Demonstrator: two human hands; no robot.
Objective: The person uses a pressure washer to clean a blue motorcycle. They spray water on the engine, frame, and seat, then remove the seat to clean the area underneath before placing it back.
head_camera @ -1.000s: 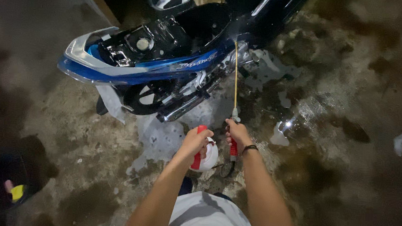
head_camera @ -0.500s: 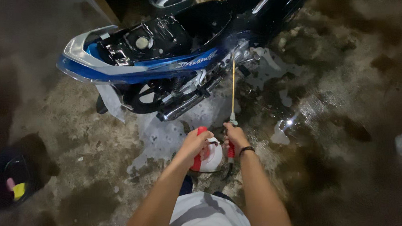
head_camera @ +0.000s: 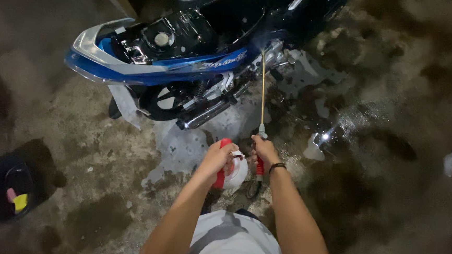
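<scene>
My right hand [head_camera: 264,150] grips the red handle of a spray wand [head_camera: 263,87], whose thin yellow rod points up at the side of a blue and black motorcycle [head_camera: 189,51]. My left hand [head_camera: 219,157] is closed on the red pump handle of a white pressure sprayer bottle [head_camera: 236,173] held low between my arms. A dark hose loops below the right hand. The motorcycle's seat is off, baring the tank cap and inner parts. Its rear wheel and chrome exhaust [head_camera: 206,112] face me.
The concrete floor [head_camera: 383,126] is wet, with foam patches near the exhaust and to the right. A black bucket [head_camera: 8,187] holding a yellow item stands at the left edge. A wooden board leans at the top left.
The wand tip has moved slightly left along the motorcycle's side, and both hands shifted a little left with it. The left hand stays on the pump handle.
</scene>
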